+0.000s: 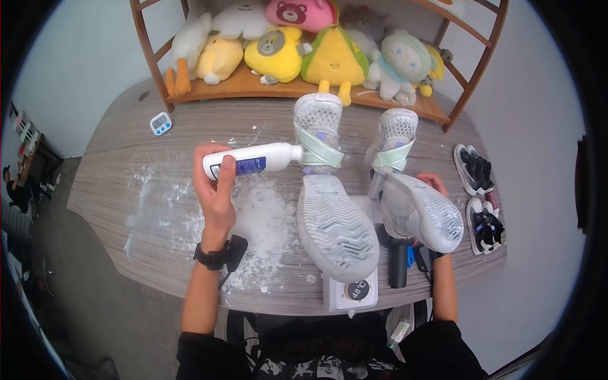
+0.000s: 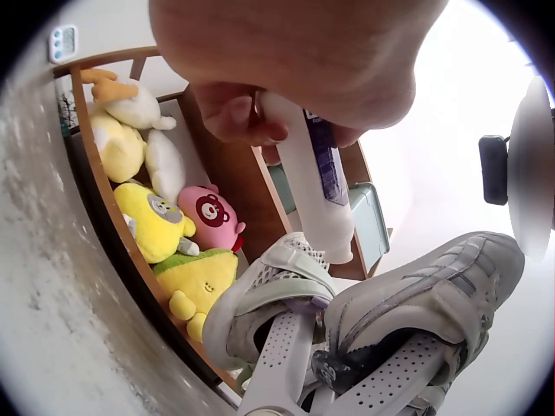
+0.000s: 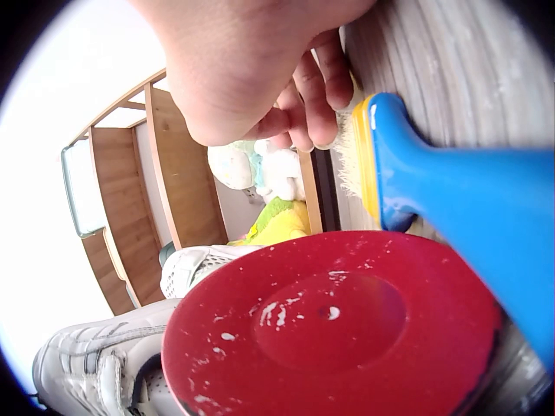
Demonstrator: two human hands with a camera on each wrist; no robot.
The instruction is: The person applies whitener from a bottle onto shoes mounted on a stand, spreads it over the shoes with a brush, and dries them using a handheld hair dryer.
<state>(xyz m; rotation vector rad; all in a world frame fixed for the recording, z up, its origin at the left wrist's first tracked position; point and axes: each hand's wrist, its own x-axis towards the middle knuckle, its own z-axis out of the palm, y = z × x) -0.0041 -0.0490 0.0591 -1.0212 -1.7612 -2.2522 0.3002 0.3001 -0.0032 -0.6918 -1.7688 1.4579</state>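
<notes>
My left hand [image 1: 218, 190] grips a white bottle [image 1: 253, 160] with a blue label, held nearly level. Its capped end meets a white mesh shoe [image 1: 318, 136] with a pale green strap; a similar strapped shoe [image 1: 394, 142] stands to the right. Both sit on a white shoe dryer [image 1: 332, 297] showing 48°C. Nearer me, two more white shoes turn their soles up, the left sole [image 1: 339, 228] and the right sole [image 1: 430, 215]. Behind the right one is my right hand [image 3: 260, 69], fingers loosely bent, holding nothing visible, fingertips close to the bristles of a blue-handled brush [image 3: 408, 165].
White powder [image 1: 259, 221] lies scattered left of the shoes. A red round disc [image 3: 329, 321] with white specks is close below the right hand. A dark cylinder [image 1: 398, 266] stands beside the dryer. Small black-and-white shoes [image 1: 472, 168] sit at right, a timer [image 1: 161, 123] at left, plush toys [image 1: 275, 54] behind.
</notes>
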